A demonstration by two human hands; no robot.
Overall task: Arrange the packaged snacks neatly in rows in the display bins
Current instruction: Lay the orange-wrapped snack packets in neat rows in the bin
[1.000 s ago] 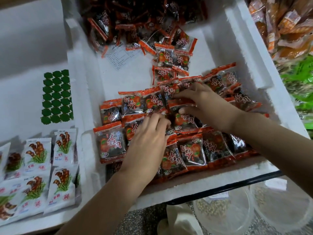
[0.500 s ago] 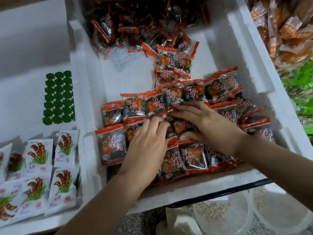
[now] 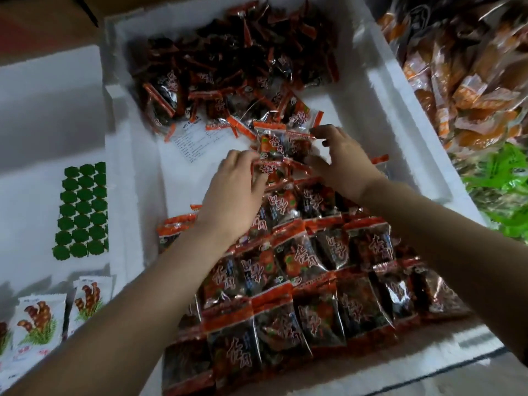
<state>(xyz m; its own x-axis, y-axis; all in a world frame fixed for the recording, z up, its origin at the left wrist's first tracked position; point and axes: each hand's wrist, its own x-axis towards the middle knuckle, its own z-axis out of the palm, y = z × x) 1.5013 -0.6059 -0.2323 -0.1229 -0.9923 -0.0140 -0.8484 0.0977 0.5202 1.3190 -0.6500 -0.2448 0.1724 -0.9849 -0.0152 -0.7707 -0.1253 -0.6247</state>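
Observation:
Red-and-black snack packets lie in neat overlapping rows point(image 3: 314, 295) across the near half of a white foam bin point(image 3: 400, 115). A loose pile of the same packets point(image 3: 228, 58) fills the bin's far end. My left hand point(image 3: 234, 192) reaches over the rows, its fingertips curled on the edge of a loose packet point(image 3: 270, 171) just beyond the top row. My right hand point(image 3: 343, 158) is beside it, fingers and thumb spanning a small cluster of loose packets point(image 3: 283, 140) at the pile's near edge.
A printed paper slip point(image 3: 197, 138) lies on the bare bin floor left of my hands. The left bin holds a sheet of green stickers point(image 3: 83, 210) and white mushroom-print packets point(image 3: 37, 321). Orange packets point(image 3: 471, 81) and green packets point(image 3: 503, 178) fill bins on the right.
Both hands have left the arranged rows and moved away from me to the loose packets near the pile. The view has shifted forward, showing more of the far pile.

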